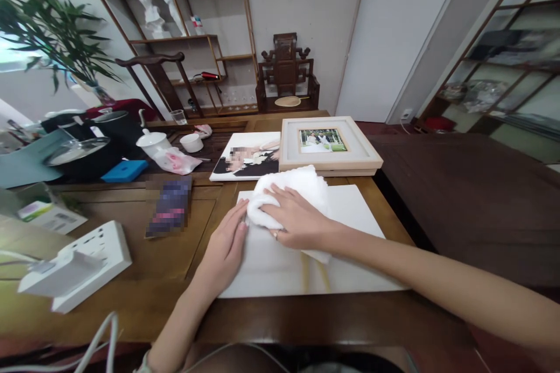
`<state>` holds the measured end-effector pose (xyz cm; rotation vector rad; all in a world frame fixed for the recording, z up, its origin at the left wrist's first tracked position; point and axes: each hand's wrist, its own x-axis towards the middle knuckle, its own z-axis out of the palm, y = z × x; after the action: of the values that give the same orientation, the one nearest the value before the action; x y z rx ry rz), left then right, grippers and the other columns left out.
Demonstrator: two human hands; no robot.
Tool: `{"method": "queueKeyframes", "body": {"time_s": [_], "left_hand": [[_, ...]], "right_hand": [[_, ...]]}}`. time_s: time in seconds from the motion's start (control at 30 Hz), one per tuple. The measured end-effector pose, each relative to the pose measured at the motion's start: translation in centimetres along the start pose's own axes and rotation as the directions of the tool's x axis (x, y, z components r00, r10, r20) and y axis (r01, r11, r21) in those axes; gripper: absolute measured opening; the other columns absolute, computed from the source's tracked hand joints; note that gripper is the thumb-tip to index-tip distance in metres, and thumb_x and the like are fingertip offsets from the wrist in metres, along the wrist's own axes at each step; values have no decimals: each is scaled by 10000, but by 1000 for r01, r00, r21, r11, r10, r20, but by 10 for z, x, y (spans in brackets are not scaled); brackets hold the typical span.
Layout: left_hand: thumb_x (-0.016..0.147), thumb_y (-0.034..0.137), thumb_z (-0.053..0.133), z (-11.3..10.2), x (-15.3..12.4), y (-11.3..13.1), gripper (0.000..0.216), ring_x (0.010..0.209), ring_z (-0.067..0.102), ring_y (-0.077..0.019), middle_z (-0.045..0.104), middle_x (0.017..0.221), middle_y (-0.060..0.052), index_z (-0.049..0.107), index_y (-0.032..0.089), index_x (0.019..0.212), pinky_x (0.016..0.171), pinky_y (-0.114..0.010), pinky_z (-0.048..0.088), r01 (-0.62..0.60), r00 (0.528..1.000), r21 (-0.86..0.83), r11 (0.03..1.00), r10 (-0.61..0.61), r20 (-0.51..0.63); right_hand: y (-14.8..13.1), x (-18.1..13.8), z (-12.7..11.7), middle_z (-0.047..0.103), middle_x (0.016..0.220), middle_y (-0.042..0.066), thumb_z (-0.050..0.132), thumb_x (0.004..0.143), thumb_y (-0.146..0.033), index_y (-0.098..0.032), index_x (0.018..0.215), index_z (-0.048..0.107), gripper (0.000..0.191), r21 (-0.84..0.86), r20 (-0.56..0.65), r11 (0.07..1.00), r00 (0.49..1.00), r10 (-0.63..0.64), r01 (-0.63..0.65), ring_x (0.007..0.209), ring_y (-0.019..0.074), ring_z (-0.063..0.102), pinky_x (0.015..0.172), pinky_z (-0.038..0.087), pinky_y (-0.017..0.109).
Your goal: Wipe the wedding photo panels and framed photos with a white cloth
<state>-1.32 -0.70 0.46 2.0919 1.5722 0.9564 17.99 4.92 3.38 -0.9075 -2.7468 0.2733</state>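
A white panel (pixel 271 271) lies flat on the wooden table, with two yellowish strips showing near its front edge. My right hand (pixel 295 215) presses a bunched white towel (pixel 312 183) onto the panel, the thumb tucked against a fold and a ring on one finger. The towel covers the panel's middle and part of its back edge. At the panel's left edge rests my left hand (pixel 227 245), its fingers stretched out and the fingertips close beside the towel. Nothing is held in that hand.
Behind the panel are a photo canvas (pixel 249 157) and a light wood picture frame (pixel 330 145). A white power strip (pixel 94 262) with cables lies left. A blue box (pixel 125 171), a white teapot (pixel 154 143) and a dark pot (pixel 81 157) stand farther back.
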Motion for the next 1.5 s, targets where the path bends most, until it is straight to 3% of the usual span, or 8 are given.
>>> {"method": "queueKeyframes", "body": {"time_s": [0.43,0.53,0.67,0.77,0.9,1.1,1.27,1.5], "left_hand": [[977,434,202,-3,-3,2,528,1325,437,-217,527,1392,-79,547,172,1279,1141,-414,293,105,991,-152,983,-117,-67],[963,406,292,0,-2,1,474,1311,457,-224,533,1383,-100,573,151,1247,1134,-426,307,72,997,-67,995,-72,2],[917,343,431,2,-1,-1,392,1321,445,-245,514,1397,-116,587,143,1216,1122,-447,330,30,998,6,1000,-30,58],[914,325,445,3,0,-1,373,1323,442,-239,526,1388,-108,583,158,1218,1119,-449,336,26,998,22,999,-28,51],[913,314,451,3,0,-1,363,1326,438,-230,527,1389,-97,579,172,1222,1123,-442,334,30,998,34,999,-32,51],[912,311,456,4,1,-3,365,1332,431,-225,523,1392,-95,576,171,1227,1130,-451,321,30,998,34,999,-32,53],[909,307,465,4,1,-2,364,1325,441,-226,524,1390,-105,584,156,1218,1127,-446,325,31,998,29,999,-32,53],[912,310,461,4,1,-1,364,1320,447,-230,532,1383,-100,585,159,1218,1124,-436,333,36,998,35,999,-38,45]], "right_hand": [[-56,-64,-5,456,1411,133,561,817,-350,-277,1115,626,314,-19,78,852,850,-521,524,1297,342,390,1062,236,557],[-40,-77,-16,540,1321,168,642,737,-329,-217,1129,601,410,44,88,901,896,-435,432,1206,318,497,1009,357,482],[-5,-88,-44,690,832,91,588,780,-283,-172,971,617,223,114,43,993,999,7,-11,734,236,653,614,519,328],[22,-106,-68,677,726,45,511,856,-302,-201,861,597,133,104,-226,984,960,168,-148,623,199,635,551,501,306],[44,-131,-81,715,923,134,525,830,-207,-218,646,548,186,-349,-485,907,874,40,-235,669,241,665,505,472,339],[45,-123,-40,496,1386,127,457,694,24,-195,813,668,328,-368,-187,930,981,-54,-19,1264,340,455,933,452,539],[48,-101,-17,426,1435,157,504,583,-26,-151,976,687,451,-209,-69,974,995,70,-84,1362,378,268,1059,240,638],[21,-129,-29,403,1460,76,453,562,-5,-219,1029,658,553,-81,25,993,996,89,-87,1375,337,256,1055,316,615]]}}
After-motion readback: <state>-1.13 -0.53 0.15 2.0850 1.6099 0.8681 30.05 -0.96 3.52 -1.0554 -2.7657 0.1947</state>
